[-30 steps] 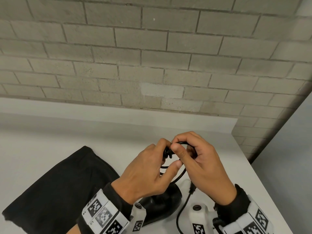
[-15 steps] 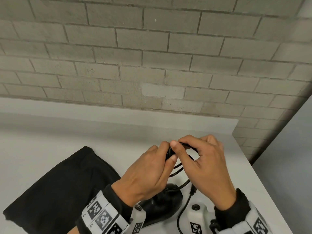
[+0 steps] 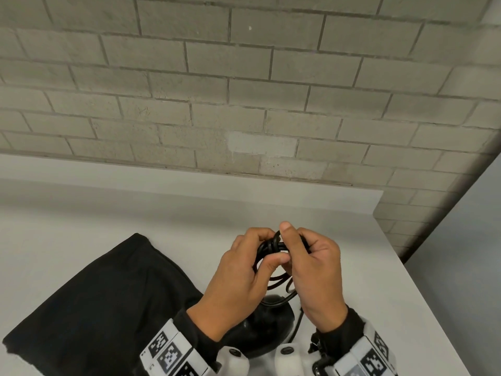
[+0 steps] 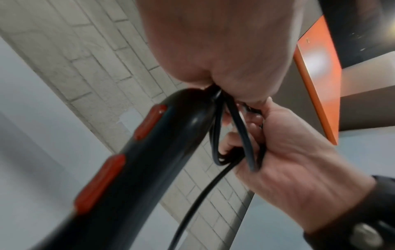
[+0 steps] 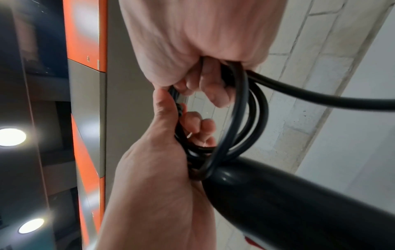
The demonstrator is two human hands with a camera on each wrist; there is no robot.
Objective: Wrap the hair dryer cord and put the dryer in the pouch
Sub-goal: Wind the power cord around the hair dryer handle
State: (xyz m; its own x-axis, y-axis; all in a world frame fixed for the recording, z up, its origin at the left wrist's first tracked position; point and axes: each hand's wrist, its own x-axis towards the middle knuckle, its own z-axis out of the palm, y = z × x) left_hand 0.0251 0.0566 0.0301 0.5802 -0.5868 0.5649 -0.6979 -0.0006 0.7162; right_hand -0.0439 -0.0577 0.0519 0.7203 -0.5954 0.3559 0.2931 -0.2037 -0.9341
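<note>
No readable text, brand or number in any view. Only signs: black-and-white square code markers on the wrist bands, not decodable by eye. Red switches on the dryer handle show no legible marking.

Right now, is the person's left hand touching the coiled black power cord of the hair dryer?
Touching. In the right wrist view the left hand has its fingers curled through the loops of the coiled black power cord; the head view shows the same grip.

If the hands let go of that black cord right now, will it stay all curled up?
Probably not. The cord looks springy, its loops standing open in round curves, so they would likely loosen. It also looks smooth and shiny, so it might slide apart.
</note>
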